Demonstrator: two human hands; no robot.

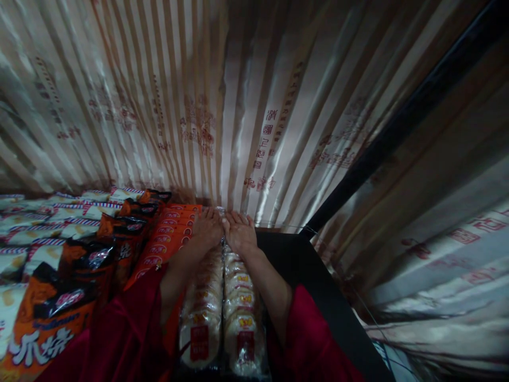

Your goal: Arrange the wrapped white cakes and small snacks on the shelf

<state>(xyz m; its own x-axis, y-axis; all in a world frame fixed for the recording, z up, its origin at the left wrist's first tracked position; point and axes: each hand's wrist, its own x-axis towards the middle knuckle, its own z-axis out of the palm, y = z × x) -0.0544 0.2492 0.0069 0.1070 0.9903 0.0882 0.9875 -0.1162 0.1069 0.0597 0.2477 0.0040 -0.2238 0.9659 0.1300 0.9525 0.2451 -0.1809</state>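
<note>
Two rows of round, pale flat cakes in clear wrappers lie side by side on a dark table. My left hand rests on the far end of the left row of wrapped cakes, fingers stretched out. Beside it, my right hand lies flat over the far end of the right row of wrapped cakes. Both palms face down, and the hands are nearly touching. Neither hand is wrapped around anything. Red and yellow labels show on the near packets; the far ones are partly covered by my hands and forearms.
Left of the cakes runs a row of flat orange packets. Beyond it stand orange-and-black snack bags and white snack bags. A printed striped curtain hangs behind the dark tabletop. A black pole slants up at the right corner.
</note>
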